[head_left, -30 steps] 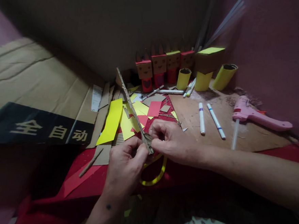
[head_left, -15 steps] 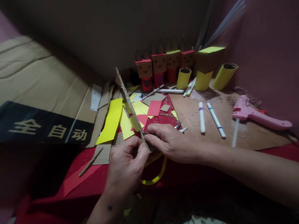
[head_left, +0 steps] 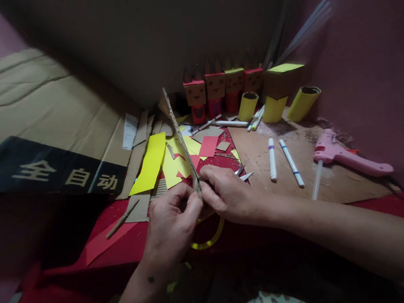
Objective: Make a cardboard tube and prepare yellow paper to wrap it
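My left hand point(head_left: 175, 218) and my right hand point(head_left: 227, 193) meet near the table's front edge, both closed on the near end of a cardboard piece point(head_left: 181, 141). The cardboard stands edge-on to me, its far end tilted up and away, and its near end is partly covered by my fingers. Behind my right hand the metal tips of a pair of scissors point(head_left: 247, 176) show. Below both hands a yellow loop point(head_left: 211, 244) curves out; what it belongs to is hidden.
Several cardboard box-headed figures point(head_left: 195, 94) stand at the back beside yellow tubes point(head_left: 248, 105). A pink glue gun point(head_left: 351, 155) and markers point(head_left: 272, 159) lie right on a brown board point(head_left: 254, 166). Paper scraps point(head_left: 150, 162) lie left, beside a large cardboard box point(head_left: 57, 115).
The cardboard's far end has swung slightly to the right. Both hands keep their hold on its near end, with the fingers shifted a little.
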### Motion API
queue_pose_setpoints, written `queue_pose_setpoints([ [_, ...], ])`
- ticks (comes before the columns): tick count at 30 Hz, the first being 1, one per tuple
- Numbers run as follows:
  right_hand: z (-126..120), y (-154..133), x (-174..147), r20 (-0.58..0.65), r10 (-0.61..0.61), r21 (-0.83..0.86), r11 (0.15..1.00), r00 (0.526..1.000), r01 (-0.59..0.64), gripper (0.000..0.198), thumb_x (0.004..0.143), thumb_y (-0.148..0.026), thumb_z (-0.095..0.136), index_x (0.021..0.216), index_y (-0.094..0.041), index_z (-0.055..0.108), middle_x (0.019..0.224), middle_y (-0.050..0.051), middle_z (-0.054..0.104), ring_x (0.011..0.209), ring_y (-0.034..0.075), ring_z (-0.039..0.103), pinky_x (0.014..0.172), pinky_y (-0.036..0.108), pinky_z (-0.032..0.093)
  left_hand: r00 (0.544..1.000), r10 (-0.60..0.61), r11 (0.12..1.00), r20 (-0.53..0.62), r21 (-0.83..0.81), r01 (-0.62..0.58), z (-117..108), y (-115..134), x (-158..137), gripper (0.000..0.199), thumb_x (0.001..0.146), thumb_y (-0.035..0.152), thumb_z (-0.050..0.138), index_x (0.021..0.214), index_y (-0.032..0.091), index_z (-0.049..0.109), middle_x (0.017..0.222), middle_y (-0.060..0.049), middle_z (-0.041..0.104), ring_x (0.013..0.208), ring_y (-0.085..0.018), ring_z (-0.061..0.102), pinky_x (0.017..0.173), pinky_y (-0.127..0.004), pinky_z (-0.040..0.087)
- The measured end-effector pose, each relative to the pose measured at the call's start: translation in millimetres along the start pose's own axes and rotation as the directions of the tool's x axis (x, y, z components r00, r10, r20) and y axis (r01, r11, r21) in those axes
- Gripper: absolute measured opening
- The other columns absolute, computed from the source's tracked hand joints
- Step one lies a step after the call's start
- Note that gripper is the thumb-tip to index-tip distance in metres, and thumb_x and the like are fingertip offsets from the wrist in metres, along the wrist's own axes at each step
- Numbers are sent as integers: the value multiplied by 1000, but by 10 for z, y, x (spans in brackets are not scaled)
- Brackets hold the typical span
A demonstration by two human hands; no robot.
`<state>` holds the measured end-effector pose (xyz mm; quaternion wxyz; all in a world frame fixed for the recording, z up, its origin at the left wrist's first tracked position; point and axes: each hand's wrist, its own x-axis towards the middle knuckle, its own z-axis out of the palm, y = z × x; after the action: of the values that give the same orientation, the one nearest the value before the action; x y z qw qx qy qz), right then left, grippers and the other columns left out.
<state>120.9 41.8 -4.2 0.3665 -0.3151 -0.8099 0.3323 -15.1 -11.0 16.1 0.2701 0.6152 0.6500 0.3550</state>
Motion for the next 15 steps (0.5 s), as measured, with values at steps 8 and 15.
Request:
queue_pose_setpoints([
  [8,-28,-28,59,107,46,-8,999,993,-45,20,86,-16,39,68,-21,33,65,-2,42,59,10,39,58,26,31,970,-49,987,240,159,11,-220,95,249,21,70,34,50,56,20,43,52,4,47,49,-11,45,46,-22,35],
  [15,11,-49,91,79,24,6,1000,997,-25,18,82,-13,42,68,-20,35,68,-1,44,60,11,39,58,26,32,983,1,955,186,290,-55,-240,124,261,23,69,34,47,51,19,45,51,3,42,51,-10,37,47,-23,28],
])
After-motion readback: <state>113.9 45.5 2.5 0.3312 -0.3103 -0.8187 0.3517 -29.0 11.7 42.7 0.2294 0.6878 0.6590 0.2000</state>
